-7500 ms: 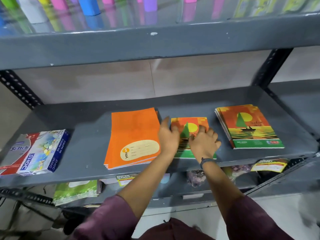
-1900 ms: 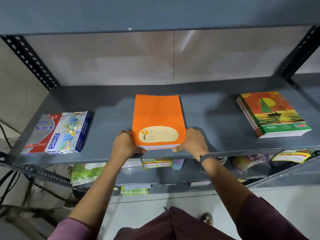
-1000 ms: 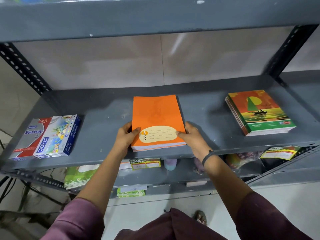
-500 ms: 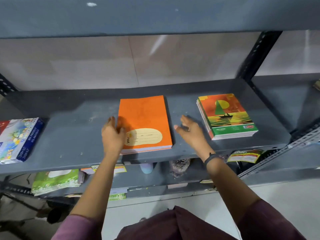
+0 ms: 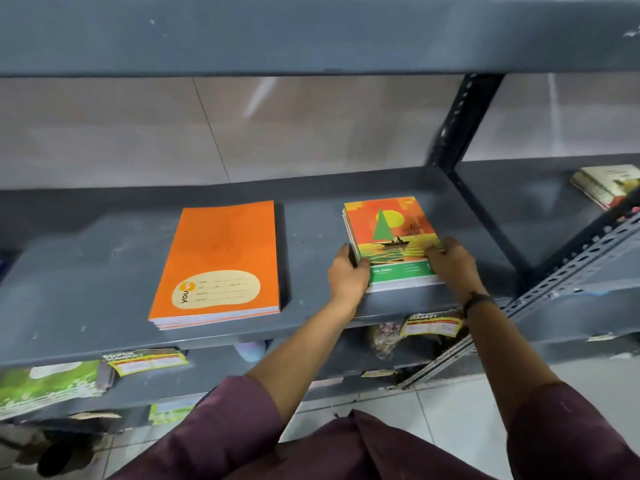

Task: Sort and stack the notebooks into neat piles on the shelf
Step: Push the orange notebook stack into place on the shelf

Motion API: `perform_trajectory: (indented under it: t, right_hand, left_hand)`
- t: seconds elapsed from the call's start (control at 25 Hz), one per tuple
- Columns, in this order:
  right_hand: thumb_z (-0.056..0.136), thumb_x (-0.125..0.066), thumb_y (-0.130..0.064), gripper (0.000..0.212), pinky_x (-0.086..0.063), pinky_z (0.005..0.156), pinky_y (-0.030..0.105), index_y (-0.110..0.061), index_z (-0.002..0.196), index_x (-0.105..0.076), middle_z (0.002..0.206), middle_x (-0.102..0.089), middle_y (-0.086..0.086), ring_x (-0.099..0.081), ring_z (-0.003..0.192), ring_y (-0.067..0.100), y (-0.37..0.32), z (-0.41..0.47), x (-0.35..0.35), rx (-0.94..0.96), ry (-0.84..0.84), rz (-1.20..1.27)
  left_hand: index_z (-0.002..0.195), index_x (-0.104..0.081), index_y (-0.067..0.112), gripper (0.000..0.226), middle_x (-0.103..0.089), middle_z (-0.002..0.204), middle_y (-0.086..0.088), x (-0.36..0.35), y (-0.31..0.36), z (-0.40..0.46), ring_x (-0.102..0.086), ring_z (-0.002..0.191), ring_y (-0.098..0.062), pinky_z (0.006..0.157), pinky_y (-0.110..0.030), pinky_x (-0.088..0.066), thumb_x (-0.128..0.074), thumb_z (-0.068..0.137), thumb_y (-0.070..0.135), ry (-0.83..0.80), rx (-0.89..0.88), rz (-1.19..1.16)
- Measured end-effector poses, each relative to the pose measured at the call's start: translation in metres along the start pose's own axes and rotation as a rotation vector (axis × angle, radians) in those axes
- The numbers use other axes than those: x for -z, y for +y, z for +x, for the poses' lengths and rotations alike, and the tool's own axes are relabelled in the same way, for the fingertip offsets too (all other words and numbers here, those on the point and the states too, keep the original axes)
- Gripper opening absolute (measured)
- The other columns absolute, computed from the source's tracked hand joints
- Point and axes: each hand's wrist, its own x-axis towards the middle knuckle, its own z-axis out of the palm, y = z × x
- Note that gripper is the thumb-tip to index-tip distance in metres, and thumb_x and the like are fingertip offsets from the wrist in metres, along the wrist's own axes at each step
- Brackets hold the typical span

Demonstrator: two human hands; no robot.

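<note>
A squared pile of orange notebooks [image 5: 221, 258] lies on the grey shelf [image 5: 79, 271], left of centre, with nothing touching it. To its right sits a pile of sailboat-cover notebooks [image 5: 391, 233], slightly fanned along its left edge. My left hand [image 5: 346, 275] clasps that pile's near left corner, thumb on the cover. My right hand [image 5: 453, 261] presses against the pile's near right side, fingers curled over the edge.
A black perforated upright [image 5: 453, 123] stands just behind and right of the sailboat pile. On the neighbouring shelf at far right lie more books [image 5: 609, 181]. Price tags [image 5: 433, 323] hang from the shelf's front lip. A lower shelf holds green packets [image 5: 48, 386].
Both hands left the orange pile and moved right onto the sailboat pile. The view swung right, so the boxes at the left dropped out of sight.
</note>
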Motion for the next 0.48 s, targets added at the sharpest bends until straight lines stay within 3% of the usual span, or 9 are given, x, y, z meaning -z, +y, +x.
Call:
perform_trajectory:
  t: [0.08,0.2,0.32,0.48]
  right_hand:
    - [0.095,-0.050,-0.023,0.033,-0.039,0.082,0.030,-0.005,0.122,-0.055,0.121,-0.064,0.020,-0.059,0.110,0.035,0.005,0.002,-0.001,0.000,-0.030,0.165]
    - [0.091,-0.056,-0.023,0.029,-0.037,0.080,0.026,-0.008,0.116,-0.059,0.113,-0.068,0.015,-0.061,0.101,0.029,0.005,-0.003,-0.008,0.031,0.009,0.219]
    - [0.090,-0.057,-0.026,0.028,-0.041,0.078,0.029,-0.011,0.114,-0.059,0.106,-0.069,0.011,-0.063,0.102,0.030,-0.006,-0.014,-0.024,0.064,0.027,0.243]
    - [0.092,-0.056,-0.028,0.039,-0.048,0.086,0.037,-0.006,0.124,-0.051,0.118,-0.067,0.018,-0.062,0.109,0.040,-0.034,-0.030,-0.054,0.150,0.015,0.163]
  left_hand:
    - [0.117,-0.054,0.003,0.029,-0.064,0.119,-0.018,-0.006,0.003,0.001,-0.058,0.110,-0.035,0.095,-0.041,-0.047,-0.046,0.089,0.002,-0.013,-0.004,0.014]
    - [0.120,-0.053,0.005,0.033,-0.063,0.120,-0.016,-0.006,0.003,-0.003,-0.058,0.110,-0.033,0.093,-0.038,-0.046,-0.043,0.090,0.000,0.002,-0.005,0.010]
    - [0.118,-0.054,0.005,0.034,-0.063,0.117,-0.015,0.014,-0.002,0.000,-0.057,0.101,-0.029,0.082,-0.032,-0.044,-0.039,0.089,-0.003,0.051,0.013,-0.031]
    - [0.121,-0.052,0.008,0.035,-0.060,0.106,-0.007,0.047,-0.015,0.004,-0.051,0.093,-0.021,0.079,-0.028,-0.038,-0.035,0.091,0.002,0.145,0.049,-0.063]
